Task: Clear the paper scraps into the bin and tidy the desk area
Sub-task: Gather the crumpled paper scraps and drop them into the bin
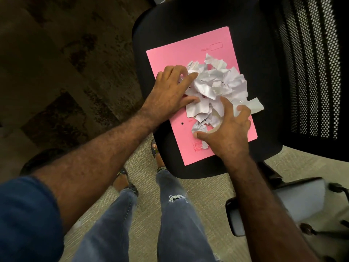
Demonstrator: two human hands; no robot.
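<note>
A heap of torn white paper scraps (217, 86) lies on a pink file folder (221, 40), which rests flat on the black seat of an office chair (170, 25). My left hand (170, 89) touches the heap's left side, fingers curved against the scraps. My right hand (228, 129) is at the heap's near side with spread, bent fingers over the lowest scraps. One scrap (255, 106) sticks out past the folder's right edge. No bin is in view.
The chair's black mesh backrest (309, 72) stands at the right. A chair base with an armrest (283, 205) is at lower right. My legs in jeans (170, 214) stand on pale carpet, with a dark patterned rug (56, 72) to the left.
</note>
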